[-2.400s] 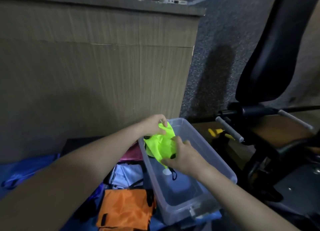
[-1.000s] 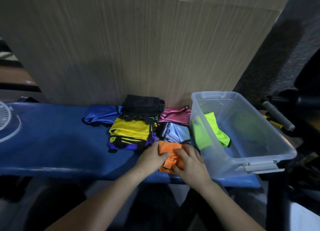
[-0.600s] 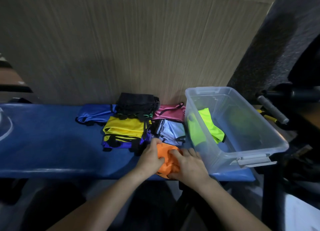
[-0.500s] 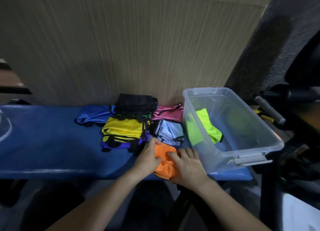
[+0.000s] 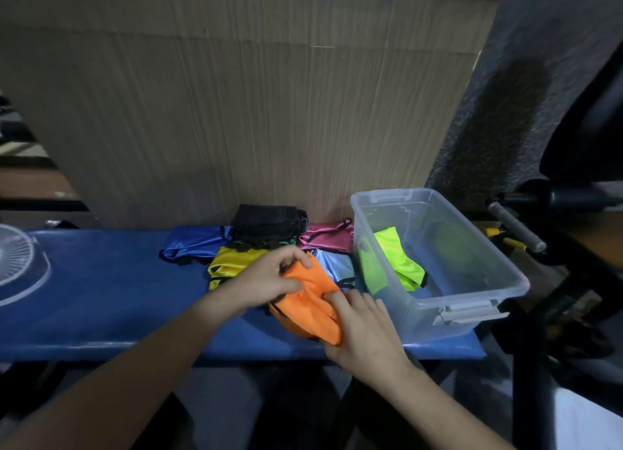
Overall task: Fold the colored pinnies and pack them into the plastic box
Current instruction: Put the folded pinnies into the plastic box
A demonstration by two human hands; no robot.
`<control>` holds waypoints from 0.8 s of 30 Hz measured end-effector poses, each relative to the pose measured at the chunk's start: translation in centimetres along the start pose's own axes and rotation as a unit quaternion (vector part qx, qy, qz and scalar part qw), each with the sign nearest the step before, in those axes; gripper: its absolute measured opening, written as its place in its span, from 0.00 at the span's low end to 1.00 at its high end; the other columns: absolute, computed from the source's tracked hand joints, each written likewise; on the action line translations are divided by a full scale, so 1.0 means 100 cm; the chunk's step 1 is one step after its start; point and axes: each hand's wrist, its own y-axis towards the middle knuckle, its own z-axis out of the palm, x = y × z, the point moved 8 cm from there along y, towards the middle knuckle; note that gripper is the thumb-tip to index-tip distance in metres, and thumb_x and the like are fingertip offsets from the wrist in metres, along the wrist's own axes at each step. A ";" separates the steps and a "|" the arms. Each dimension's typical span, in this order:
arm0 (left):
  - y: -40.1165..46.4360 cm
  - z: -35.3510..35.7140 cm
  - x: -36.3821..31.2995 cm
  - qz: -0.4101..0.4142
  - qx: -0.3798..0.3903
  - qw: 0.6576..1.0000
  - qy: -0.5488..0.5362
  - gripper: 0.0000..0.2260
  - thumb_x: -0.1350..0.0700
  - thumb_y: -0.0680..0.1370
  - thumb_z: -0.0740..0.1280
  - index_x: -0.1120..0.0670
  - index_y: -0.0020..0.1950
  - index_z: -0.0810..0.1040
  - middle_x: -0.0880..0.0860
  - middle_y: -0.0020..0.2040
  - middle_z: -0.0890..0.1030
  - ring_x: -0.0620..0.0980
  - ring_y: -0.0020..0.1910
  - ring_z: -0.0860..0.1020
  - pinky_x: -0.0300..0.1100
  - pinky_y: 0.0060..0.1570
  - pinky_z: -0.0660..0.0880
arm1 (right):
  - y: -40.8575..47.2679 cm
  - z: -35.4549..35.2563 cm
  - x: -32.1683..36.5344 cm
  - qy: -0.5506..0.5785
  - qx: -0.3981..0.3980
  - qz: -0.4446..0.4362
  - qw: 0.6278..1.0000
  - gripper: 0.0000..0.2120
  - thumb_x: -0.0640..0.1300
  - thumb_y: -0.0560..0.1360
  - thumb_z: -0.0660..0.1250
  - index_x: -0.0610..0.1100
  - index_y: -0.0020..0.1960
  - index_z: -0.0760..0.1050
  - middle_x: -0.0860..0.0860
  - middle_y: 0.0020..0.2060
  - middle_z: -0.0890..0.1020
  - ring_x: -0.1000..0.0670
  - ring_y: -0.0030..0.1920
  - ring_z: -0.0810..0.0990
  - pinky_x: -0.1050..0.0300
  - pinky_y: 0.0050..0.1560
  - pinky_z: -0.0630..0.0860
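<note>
Orange pinny (image 5: pixel 308 303) between both gripping hands

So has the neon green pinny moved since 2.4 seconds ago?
Yes. Then both hands held it above the plastic box; now the neon green pinny lies inside, against the box's left wall, released.
</note>
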 end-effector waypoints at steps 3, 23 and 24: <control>0.009 -0.017 -0.051 0.034 0.011 0.999 -0.003 0.16 0.66 0.71 0.74 0.46 0.51 0.80 0.51 0.49 0.80 0.40 0.39 0.75 0.37 0.39 0.71 | 0.003 -0.049 0.002 0.018 -0.044 0.014 0.999 0.28 0.58 0.63 0.67 0.54 0.61 0.69 0.50 0.46 0.75 0.43 0.45 0.77 0.49 0.46 0.73; 0.223 0.092 -0.139 0.091 0.102 0.986 0.097 0.17 0.70 0.72 0.71 0.49 0.50 0.80 0.64 0.50 0.81 0.51 0.44 0.74 0.45 0.44 0.69 | 0.066 -0.103 -0.179 -0.052 0.016 0.177 0.983 0.27 0.59 0.69 0.67 0.53 0.64 0.65 0.48 0.52 0.76 0.41 0.56 0.78 0.48 0.52 0.72; 0.232 0.094 -0.133 0.080 0.105 0.986 0.106 0.16 0.69 0.72 0.71 0.49 0.50 0.80 0.62 0.46 0.80 0.51 0.42 0.73 0.45 0.42 0.68 | 0.072 -0.097 -0.185 -0.043 0.028 0.183 0.982 0.27 0.59 0.70 0.66 0.53 0.65 0.64 0.48 0.53 0.76 0.41 0.57 0.78 0.48 0.54 0.72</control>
